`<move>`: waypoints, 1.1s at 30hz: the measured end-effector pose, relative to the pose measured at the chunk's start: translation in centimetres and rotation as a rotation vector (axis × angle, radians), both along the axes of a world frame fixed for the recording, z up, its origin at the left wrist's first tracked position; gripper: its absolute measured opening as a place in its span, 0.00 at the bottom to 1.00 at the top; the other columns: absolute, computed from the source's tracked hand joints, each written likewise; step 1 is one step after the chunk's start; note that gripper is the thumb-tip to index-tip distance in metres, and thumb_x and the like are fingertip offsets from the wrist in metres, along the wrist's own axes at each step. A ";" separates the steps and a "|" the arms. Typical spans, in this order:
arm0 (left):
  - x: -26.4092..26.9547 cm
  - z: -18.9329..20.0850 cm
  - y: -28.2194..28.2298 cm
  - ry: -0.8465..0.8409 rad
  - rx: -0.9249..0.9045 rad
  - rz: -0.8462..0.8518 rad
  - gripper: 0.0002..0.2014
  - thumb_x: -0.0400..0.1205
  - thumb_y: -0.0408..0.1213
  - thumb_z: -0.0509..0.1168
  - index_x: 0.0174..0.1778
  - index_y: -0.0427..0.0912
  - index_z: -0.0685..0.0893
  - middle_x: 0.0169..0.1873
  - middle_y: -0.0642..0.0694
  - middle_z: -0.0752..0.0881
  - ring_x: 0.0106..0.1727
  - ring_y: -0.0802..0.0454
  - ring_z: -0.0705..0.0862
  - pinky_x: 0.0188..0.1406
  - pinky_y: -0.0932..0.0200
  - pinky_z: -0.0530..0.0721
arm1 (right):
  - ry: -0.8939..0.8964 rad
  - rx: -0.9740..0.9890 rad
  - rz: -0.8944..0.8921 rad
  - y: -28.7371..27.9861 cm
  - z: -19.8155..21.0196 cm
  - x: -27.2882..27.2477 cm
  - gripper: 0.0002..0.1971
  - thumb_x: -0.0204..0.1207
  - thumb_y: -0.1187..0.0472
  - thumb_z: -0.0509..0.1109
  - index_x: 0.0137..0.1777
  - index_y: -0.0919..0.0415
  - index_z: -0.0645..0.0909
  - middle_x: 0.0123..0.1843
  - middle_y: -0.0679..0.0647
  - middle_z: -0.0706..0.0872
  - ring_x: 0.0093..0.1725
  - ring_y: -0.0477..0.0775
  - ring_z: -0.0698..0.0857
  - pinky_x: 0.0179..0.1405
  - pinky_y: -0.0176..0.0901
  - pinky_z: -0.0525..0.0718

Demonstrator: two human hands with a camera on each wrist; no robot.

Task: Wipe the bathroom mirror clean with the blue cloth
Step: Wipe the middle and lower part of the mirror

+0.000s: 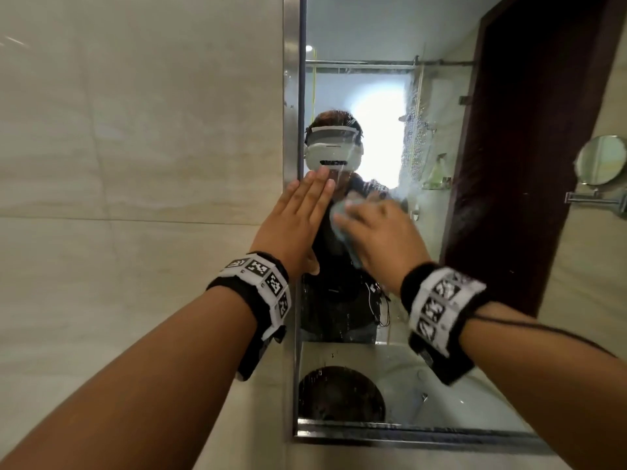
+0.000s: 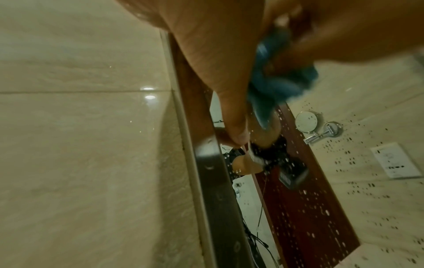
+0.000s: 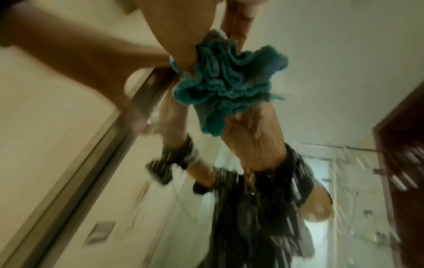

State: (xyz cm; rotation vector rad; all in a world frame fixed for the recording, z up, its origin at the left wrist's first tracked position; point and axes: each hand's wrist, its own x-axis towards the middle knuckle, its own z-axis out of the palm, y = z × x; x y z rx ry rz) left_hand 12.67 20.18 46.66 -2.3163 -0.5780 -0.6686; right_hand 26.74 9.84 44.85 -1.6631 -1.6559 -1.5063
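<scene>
Mirror [image 1: 373, 96]: fixed to the tiled wall [image 1: 135, 164] in a metal frame [image 1: 291, 96]; water droplets speckle the glass, thick toward its right side and lower edge.
Blue cloth [image 1: 341, 228]: bunched into folds, pressed on the glass near the mirror's left edge, about mid-height.
Right hand [image 1: 383, 232]: fingers curled over the wadded cloth, clamping it to the glass; blurred in the wrist view, so likely mid-stroke.
Left hand [image 1: 298, 218]: flat, fingers straight and together, holding nothing, lying across the left frame edge just beside the cloth.
Step in hand: wiping the left mid-section, by my reading.
Doing it well: spread the cloth flatter so more of it meets the glass; work in overlapping passes from the left edge toward the droplets at right, then down to the bottom edge.
Risk: a wadded, wet cloth may smear streaks; the bracing palm may leave prints on the glass.
</scene>
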 end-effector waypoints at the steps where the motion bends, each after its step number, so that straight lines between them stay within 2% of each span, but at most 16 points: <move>1: 0.0 0.0 0.0 -0.005 -0.003 -0.003 0.66 0.69 0.62 0.72 0.78 0.35 0.26 0.79 0.37 0.28 0.81 0.42 0.30 0.79 0.50 0.30 | -0.124 -0.032 0.209 0.2 -1.1 0.4 0.23 0.68 0.68 0.74 0.63 0.56 0.81 0.60 0.55 0.83 0.56 0.63 0.82 0.53 0.56 0.82; 3: 0.1 -0.1 0.1 -0.015 -0.008 -0.009 0.66 0.68 0.61 0.73 0.79 0.35 0.27 0.80 0.37 0.28 0.81 0.43 0.30 0.80 0.50 0.31 | 0.006 -0.084 0.723 -0.9 -1.7 0.9 0.20 0.73 0.65 0.71 0.65 0.53 0.79 0.63 0.52 0.82 0.61 0.55 0.81 0.61 0.52 0.79; 4: 0.1 -0.1 0.1 -0.017 -0.011 -0.008 0.66 0.68 0.60 0.73 0.79 0.36 0.27 0.80 0.38 0.29 0.81 0.43 0.31 0.80 0.50 0.31 | -0.103 -0.079 0.622 -1.8 -1.1 1.0 0.21 0.70 0.64 0.74 0.64 0.53 0.80 0.61 0.53 0.84 0.59 0.58 0.82 0.58 0.56 0.82; 5: 0.1 -0.1 0.1 -0.017 -0.013 -0.006 0.66 0.68 0.60 0.74 0.79 0.36 0.28 0.80 0.38 0.29 0.81 0.43 0.31 0.80 0.50 0.31 | -0.248 -0.143 0.372 -2.4 0.3 0.6 0.23 0.65 0.66 0.78 0.61 0.54 0.83 0.58 0.56 0.85 0.55 0.63 0.83 0.51 0.59 0.84; 7: 0.1 -0.1 0.0 -0.015 -0.027 -0.012 0.66 0.68 0.59 0.74 0.79 0.36 0.28 0.80 0.38 0.29 0.81 0.43 0.31 0.79 0.51 0.30 | -0.019 -0.114 -0.041 -2.6 3.0 0.0 0.25 0.62 0.66 0.79 0.61 0.55 0.83 0.60 0.57 0.85 0.51 0.68 0.82 0.43 0.60 0.83; 8: 0.1 -0.2 0.0 -0.021 -0.032 -0.016 0.66 0.68 0.59 0.74 0.79 0.36 0.28 0.80 0.38 0.30 0.81 0.43 0.31 0.79 0.51 0.30 | 0.108 -0.050 -0.065 -2.7 4.6 -0.2 0.24 0.66 0.66 0.76 0.64 0.55 0.81 0.63 0.55 0.84 0.51 0.67 0.81 0.44 0.58 0.82; 10: 0.1 -0.2 0.0 -0.030 -0.033 -0.017 0.66 0.67 0.59 0.74 0.80 0.37 0.28 0.80 0.39 0.30 0.82 0.44 0.31 0.79 0.51 0.31 | 0.252 0.078 -0.002 -2.1 6.1 -1.0 0.21 0.72 0.67 0.70 0.65 0.55 0.79 0.64 0.54 0.83 0.53 0.66 0.80 0.47 0.54 0.80; 12: 0.1 -0.2 -0.1 -0.037 -0.031 -0.015 0.66 0.67 0.59 0.74 0.80 0.37 0.29 0.80 0.39 0.30 0.82 0.44 0.32 0.79 0.51 0.31 | 0.254 0.088 -0.017 -1.3 4.7 -1.5 0.21 0.70 0.68 0.69 0.64 0.57 0.80 0.63 0.56 0.84 0.52 0.68 0.81 0.48 0.55 0.81; 15: 0.1 -0.3 -0.2 -0.047 -0.018 -0.018 0.64 0.69 0.59 0.72 0.80 0.36 0.29 0.80 0.37 0.31 0.82 0.43 0.32 0.80 0.50 0.32 | 0.019 -0.111 -0.060 -1.0 -1.9 -1.2 0.21 0.67 0.64 0.74 0.61 0.54 0.84 0.62 0.57 0.84 0.56 0.67 0.83 0.52 0.61 0.82; 17: 0.2 -0.4 -0.2 -0.057 -0.030 -0.028 0.63 0.70 0.59 0.71 0.80 0.36 0.30 0.81 0.38 0.31 0.82 0.43 0.32 0.81 0.50 0.33 | -0.064 -0.204 0.003 -1.6 -3.6 -0.6 0.16 0.71 0.60 0.64 0.56 0.51 0.88 0.57 0.56 0.87 0.55 0.64 0.86 0.48 0.62 0.86; 18: 0.3 -0.4 -0.1 -0.058 -0.029 -0.023 0.63 0.69 0.59 0.72 0.80 0.36 0.30 0.81 0.38 0.31 0.82 0.43 0.32 0.81 0.49 0.34 | -0.096 -0.222 0.028 -1.7 -2.9 -0.4 0.18 0.72 0.58 0.59 0.55 0.50 0.88 0.55 0.56 0.88 0.53 0.64 0.86 0.45 0.61 0.87; 20: 0.3 -0.4 0.0 -0.043 -0.026 -0.011 0.66 0.67 0.60 0.73 0.80 0.36 0.29 0.81 0.38 0.30 0.82 0.43 0.32 0.81 0.49 0.34 | -0.156 -0.182 -0.004 -2.0 -0.5 0.0 0.16 0.73 0.59 0.63 0.57 0.53 0.87 0.56 0.58 0.87 0.51 0.66 0.85 0.43 0.61 0.86; 23: 0.3 -0.4 0.2 -0.045 -0.038 -0.026 0.67 0.66 0.59 0.75 0.80 0.37 0.30 0.81 0.39 0.30 0.82 0.44 0.32 0.81 0.50 0.34 | 0.099 0.031 -0.031 -2.1 3.0 0.6 0.22 0.69 0.68 0.73 0.65 0.56 0.82 0.63 0.60 0.83 0.56 0.68 0.82 0.48 0.61 0.84; 25: 0.2 -0.4 0.1 -0.046 -0.037 -0.028 0.67 0.65 0.59 0.76 0.80 0.37 0.30 0.81 0.39 0.31 0.82 0.44 0.32 0.81 0.50 0.33 | 0.119 0.089 -0.009 -2.0 2.4 0.3 0.23 0.71 0.66 0.70 0.67 0.58 0.80 0.65 0.59 0.81 0.59 0.67 0.79 0.55 0.60 0.82; 29: 0.3 -0.4 0.0 -0.045 -0.026 -0.010 0.68 0.65 0.60 0.75 0.80 0.37 0.30 0.81 0.38 0.31 0.82 0.43 0.32 0.81 0.49 0.34 | 0.143 -0.021 0.018 -2.5 -1.5 0.3 0.21 0.77 0.49 0.65 0.67 0.58 0.81 0.68 0.57 0.80 0.63 0.64 0.77 0.62 0.60 0.76; 33: 0.2 -0.4 -0.1 -0.040 -0.031 -0.002 0.68 0.65 0.60 0.76 0.80 0.37 0.30 0.81 0.39 0.31 0.82 0.43 0.32 0.81 0.49 0.34 | -0.012 -0.149 0.084 -2.7 -0.7 0.2 0.20 0.82 0.52 0.55 0.59 0.58 0.86 0.60 0.58 0.85 0.59 0.60 0.79 0.65 0.48 0.70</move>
